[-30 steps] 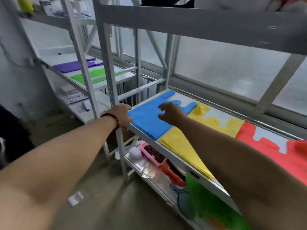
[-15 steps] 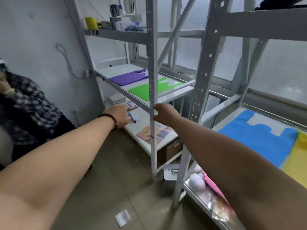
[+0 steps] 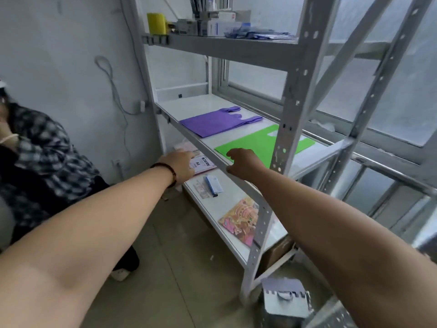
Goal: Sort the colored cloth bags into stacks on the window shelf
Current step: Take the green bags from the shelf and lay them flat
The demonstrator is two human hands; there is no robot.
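Both hands shifted: right hand [image 3: 243,162] nearer flat green bag [image 3: 260,144].

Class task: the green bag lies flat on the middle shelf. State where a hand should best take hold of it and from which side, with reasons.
Probably the near edge of the green bag, from the open front of the shelf. It lies flat, so a pinch there can lift it; the upright post crosses its handle end, and the right hand is already close.

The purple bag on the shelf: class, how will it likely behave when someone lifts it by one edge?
The purple bag lies thin and flat, so it is probably light and would droop. Its looped handles would likely dangle. On the smooth white shelf it may slide when pushed.
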